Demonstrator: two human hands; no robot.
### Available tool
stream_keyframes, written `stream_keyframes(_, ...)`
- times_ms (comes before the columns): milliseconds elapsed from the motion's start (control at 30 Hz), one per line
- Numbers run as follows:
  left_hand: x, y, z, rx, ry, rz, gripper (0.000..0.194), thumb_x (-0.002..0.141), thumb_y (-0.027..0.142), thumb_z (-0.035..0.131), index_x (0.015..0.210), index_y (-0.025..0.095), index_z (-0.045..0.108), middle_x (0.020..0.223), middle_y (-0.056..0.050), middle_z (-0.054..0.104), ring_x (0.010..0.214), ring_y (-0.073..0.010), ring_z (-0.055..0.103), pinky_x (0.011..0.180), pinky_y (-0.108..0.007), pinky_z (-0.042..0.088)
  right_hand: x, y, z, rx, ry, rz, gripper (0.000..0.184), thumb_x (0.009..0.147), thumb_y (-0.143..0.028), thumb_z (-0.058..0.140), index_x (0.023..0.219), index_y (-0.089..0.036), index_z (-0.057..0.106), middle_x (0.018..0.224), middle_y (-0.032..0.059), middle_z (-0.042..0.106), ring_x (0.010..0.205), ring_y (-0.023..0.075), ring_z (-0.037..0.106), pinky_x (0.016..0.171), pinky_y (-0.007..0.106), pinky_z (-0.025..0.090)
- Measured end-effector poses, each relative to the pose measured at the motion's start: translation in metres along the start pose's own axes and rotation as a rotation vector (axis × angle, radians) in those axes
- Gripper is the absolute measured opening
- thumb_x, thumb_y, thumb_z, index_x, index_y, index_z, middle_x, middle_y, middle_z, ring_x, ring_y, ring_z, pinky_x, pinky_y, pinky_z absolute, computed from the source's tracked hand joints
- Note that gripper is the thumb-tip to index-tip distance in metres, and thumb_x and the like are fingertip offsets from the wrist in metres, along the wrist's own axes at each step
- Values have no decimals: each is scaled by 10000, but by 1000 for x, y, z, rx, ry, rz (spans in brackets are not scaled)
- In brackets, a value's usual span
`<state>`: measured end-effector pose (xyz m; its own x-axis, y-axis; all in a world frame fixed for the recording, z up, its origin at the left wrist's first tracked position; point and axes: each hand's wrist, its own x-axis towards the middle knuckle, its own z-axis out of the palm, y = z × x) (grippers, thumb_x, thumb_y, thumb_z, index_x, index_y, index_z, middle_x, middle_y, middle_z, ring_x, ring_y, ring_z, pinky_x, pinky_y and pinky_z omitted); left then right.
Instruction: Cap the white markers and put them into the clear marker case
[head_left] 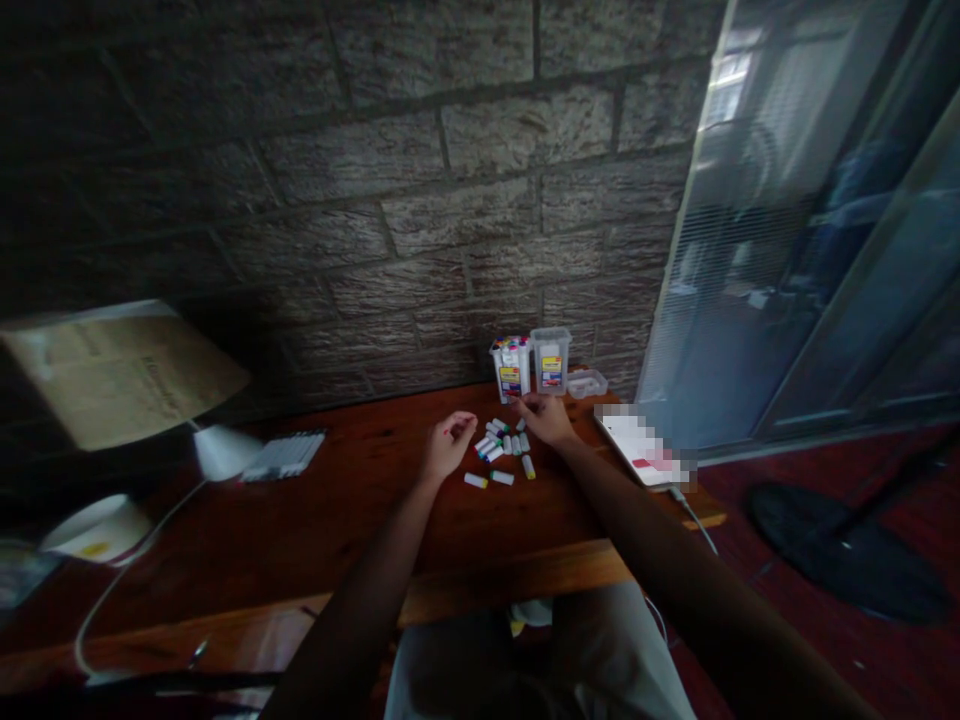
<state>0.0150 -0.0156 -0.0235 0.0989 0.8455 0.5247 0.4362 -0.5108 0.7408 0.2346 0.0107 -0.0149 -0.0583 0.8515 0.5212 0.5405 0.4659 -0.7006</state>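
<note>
My left hand (448,445) is above the table, left of a loose pile of short white marker pieces with coloured ends (506,444). Its fingers are closed, and a small red spot shows at them; what they hold is too small to name. On the other side of the pile, my right hand (546,416) has its fingers pinched together just in front of two clear plastic boxes. Something small and dark shows at its fingertips. The left box (513,380) is full of upright markers with coloured ends; the right box (551,362) looks mostly empty.
A clear lid (587,384) lies right of the boxes. Farther right is a white device (641,450) with a cable. At the left are a lamp (127,375), a row of white pens (285,455) and a paper bowl (101,530). A stone wall (420,220) stands behind.
</note>
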Motion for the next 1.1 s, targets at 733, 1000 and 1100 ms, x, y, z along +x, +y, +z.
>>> stream_keyframes(733,17,-27,-72,690,154,-361,203,770,347,642,901,199,686,993,-177,695,1045,-337,595,921,-459,417,-4,-1,-4,14,30,113,598,857,-640,459,694,-139,742,535,50,648,522,165,599,512,254,392)
stream_keyframes(1000,-1,-63,-193,1015,148,-600,184,764,260,584,761,89,652,1149,-309,590,1225,-493,406,969,-603,288,-2,-3,0,9,0,114,527,887,-555,469,703,-147,749,580,51,670,556,165,610,515,255,363)
stream_keyframes(1100,-5,-65,-207,1006,149,-625,166,781,188,534,714,78,638,1107,-304,606,1233,-491,404,968,-595,288,-2,-3,-2,13,-6,118,521,890,-549,466,712,-150,751,576,47,669,553,164,609,530,252,377)
